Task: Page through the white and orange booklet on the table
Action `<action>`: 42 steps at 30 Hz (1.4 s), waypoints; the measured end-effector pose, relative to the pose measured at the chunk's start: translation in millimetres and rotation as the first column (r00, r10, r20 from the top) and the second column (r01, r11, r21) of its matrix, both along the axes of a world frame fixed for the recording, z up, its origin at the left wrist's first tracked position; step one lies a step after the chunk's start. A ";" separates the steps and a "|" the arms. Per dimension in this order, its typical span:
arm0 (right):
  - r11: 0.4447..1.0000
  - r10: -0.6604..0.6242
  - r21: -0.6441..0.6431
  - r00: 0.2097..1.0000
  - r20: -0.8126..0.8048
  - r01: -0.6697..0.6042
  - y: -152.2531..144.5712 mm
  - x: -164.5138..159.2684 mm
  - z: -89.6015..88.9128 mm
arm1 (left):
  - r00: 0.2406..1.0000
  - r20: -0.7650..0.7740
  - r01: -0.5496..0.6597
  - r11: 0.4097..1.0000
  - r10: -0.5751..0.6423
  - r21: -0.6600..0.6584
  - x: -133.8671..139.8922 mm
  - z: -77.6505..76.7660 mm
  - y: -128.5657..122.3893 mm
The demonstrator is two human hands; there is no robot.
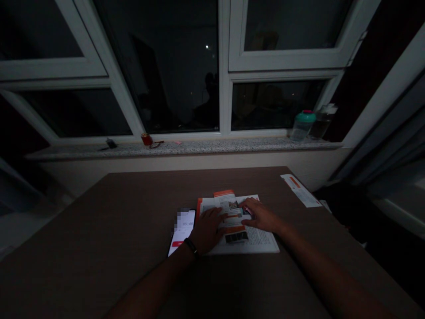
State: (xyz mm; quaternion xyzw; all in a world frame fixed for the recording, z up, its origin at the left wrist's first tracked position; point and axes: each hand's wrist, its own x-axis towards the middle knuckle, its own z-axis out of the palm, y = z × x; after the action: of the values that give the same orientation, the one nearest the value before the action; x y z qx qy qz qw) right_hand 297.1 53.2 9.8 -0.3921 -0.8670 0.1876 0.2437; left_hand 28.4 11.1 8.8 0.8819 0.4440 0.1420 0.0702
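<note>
A printed sheet with orange trim lies on the table, and a narrower strip of printed paper with orange bands and pictures rests on top of it. My left hand, a dark band at its wrist, lies flat across the left side of the strip with its fingers stretched out. At the strip's right edge is my right hand. Its thumb and fingers are apart and touch the paper; poor light blurs the fingertips. A lit phone lies just left of my left hand.
The brown table reaches toward a stone windowsill. Another printed paper strip lies at the table's right edge. On the sill stand a teal-topped bottle, a clear bottle and a small red object.
</note>
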 end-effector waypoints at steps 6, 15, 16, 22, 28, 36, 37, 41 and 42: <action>0.999 -0.024 0.030 0.999 -0.025 0.024 -4.5 -14.6 -4.6 | 1.000 -0.013 -0.017 0.999 0.017 0.029 -3.6 -0.2 2.3; 0.992 -0.126 -0.044 0.951 -0.281 0.119 -0.5 -21.3 -14.6 | 1.000 0.007 -0.010 0.996 0.009 0.084 -2.8 -3.2 2.1; 0.988 -0.151 -0.078 0.939 -0.307 0.134 1.2 -21.5 -16.7 | 1.000 0.010 -0.002 0.997 0.001 0.083 -2.1 -3.1 1.8; 0.941 -0.288 -0.294 0.847 -0.447 0.165 6.4 -28.1 -27.3 | 1.000 0.012 0.021 0.998 -0.022 0.060 3.2 4.0 -0.4; 0.941 -0.316 -0.243 0.868 -0.384 0.235 6.8 -34.3 -25.7 | 0.998 -0.053 0.020 0.999 -0.018 0.049 6.2 12.6 -2.0; 0.950 -0.286 -0.189 0.935 -0.209 0.249 7.1 -33.4 -19.7 | 0.994 -0.110 0.026 0.997 -0.018 0.077 8.0 13.1 -4.1; 0.954 -0.263 -0.200 0.945 -0.195 0.224 6.4 -32.6 -19.3 | 0.994 -0.107 0.023 0.997 -0.015 0.076 8.3 13.2 -4.4; 0.971 -0.146 -0.211 0.977 -0.158 0.111 0.7 -28.5 -17.9 | 0.996 -0.086 0.016 0.998 -0.011 0.058 9.2 15.1 -5.7; 0.973 -0.118 -0.214 0.982 -0.150 0.084 -0.7 -27.7 -17.8 | 0.997 -0.080 0.013 0.999 -0.009 0.053 9.2 15.5 -6.0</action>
State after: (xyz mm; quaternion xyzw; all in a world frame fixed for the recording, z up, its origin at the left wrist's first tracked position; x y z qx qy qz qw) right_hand 269.4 52.5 -7.9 -0.4426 -0.7989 0.2953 0.2806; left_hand 37.6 5.2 24.3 0.8909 0.4375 0.1181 0.0297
